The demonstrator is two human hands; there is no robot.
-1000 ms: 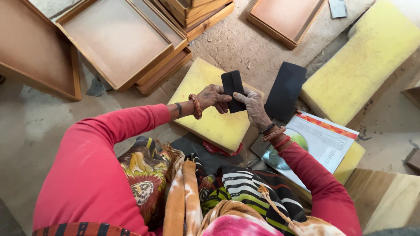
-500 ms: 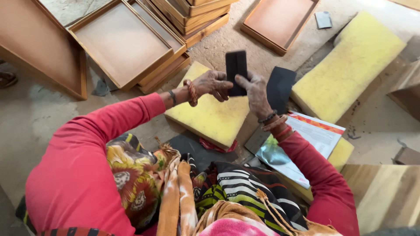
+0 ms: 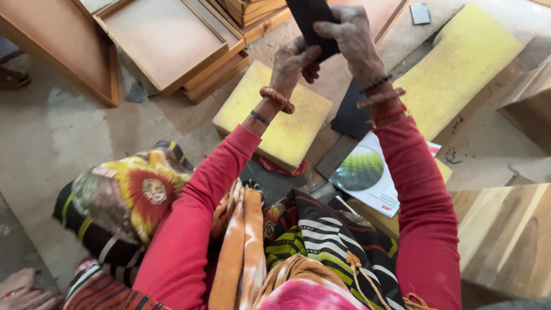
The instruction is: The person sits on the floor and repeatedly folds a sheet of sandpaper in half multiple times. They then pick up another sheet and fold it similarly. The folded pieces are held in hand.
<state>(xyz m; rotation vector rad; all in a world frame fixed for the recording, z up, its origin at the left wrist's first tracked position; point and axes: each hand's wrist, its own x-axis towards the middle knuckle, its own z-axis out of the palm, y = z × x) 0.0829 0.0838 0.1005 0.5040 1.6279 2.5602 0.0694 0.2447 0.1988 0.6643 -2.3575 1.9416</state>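
A dark rectangular sheet of sandpaper (image 3: 307,17) is held up near the top edge of the view, partly cut off. My left hand (image 3: 294,62) grips its lower edge from below, an orange bangle on the wrist. My right hand (image 3: 351,35) pinches the sheet's right side with fingers curled over it. Both arms wear red sleeves. Under the hands lies a yellow foam block (image 3: 275,117) on the floor.
Wooden trays (image 3: 163,37) are stacked at the upper left. A long yellow foam pad (image 3: 459,69) lies at the right, a dark sheet (image 3: 350,117) and a printed package (image 3: 367,175) near my right arm. Wooden boards (image 3: 505,235) sit lower right.
Both hands have lifted the dark sheet upward and away from the yellow foam block, toward the top of the view. The camera has tilted closer.
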